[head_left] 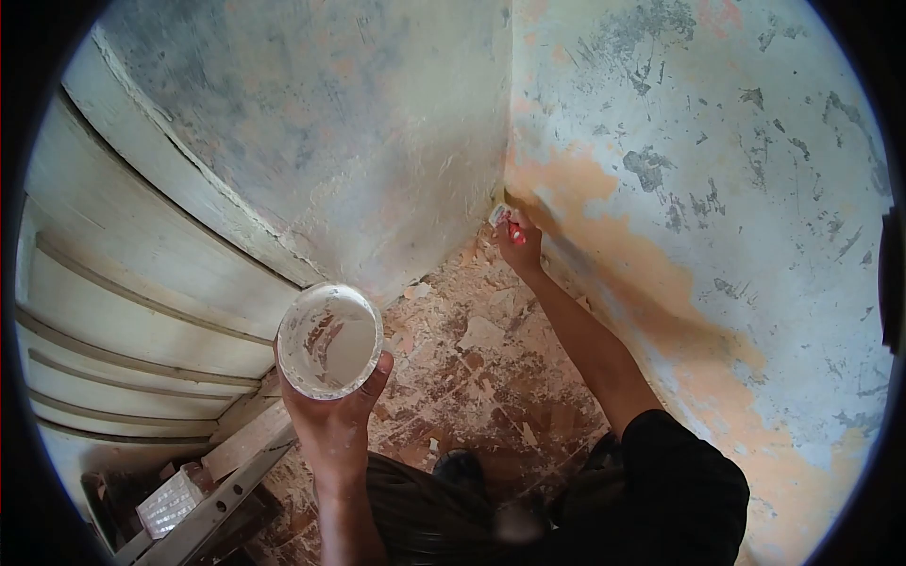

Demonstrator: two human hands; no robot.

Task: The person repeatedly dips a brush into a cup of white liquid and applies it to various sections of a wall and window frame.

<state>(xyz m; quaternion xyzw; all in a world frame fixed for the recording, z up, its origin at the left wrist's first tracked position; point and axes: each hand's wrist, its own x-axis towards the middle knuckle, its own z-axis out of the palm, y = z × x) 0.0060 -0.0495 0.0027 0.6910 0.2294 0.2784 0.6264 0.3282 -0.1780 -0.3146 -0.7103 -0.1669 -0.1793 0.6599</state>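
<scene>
Nearest the camera, the left hand (323,424) grips a tub (296,330), mouth up, axis near upright; tilting could spill its pale mix (351,347). Farther off, the right hand (525,255) clasps a red-handled brush (515,232), long axis slanting forward-left, head at the wall corner (510,141), where loose floor debris (481,332) could foul it.

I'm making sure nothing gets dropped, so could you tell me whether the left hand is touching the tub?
Touching. The head view shows the left hand gripping the tub around its near side, without a gap.
</scene>
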